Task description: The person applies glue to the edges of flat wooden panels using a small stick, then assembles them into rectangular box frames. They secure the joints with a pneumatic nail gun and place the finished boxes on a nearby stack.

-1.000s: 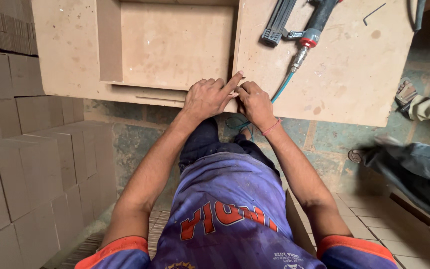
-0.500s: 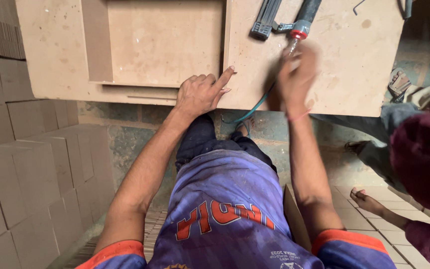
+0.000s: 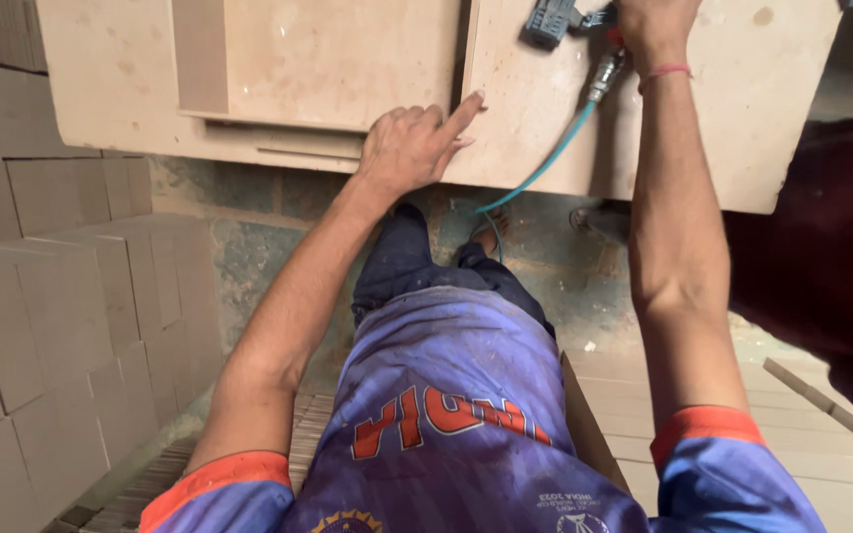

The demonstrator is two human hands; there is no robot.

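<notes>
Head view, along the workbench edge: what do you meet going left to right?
Stacked board pieces → raised panel on the board → left hand flat on the board → teal air hose → right hand on the pneumatic tool.

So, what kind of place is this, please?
Probably a carpentry workshop: pale fibreboard panels lie on the bench, a grey air-powered nail gun on a teal hose, and cut tan boards stacked alongside.

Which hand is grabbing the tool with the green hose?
The right hand, stretched to the top of the board on the air tool with its green hose. The left hand just lies flat, one finger pointing along the seam.
</notes>
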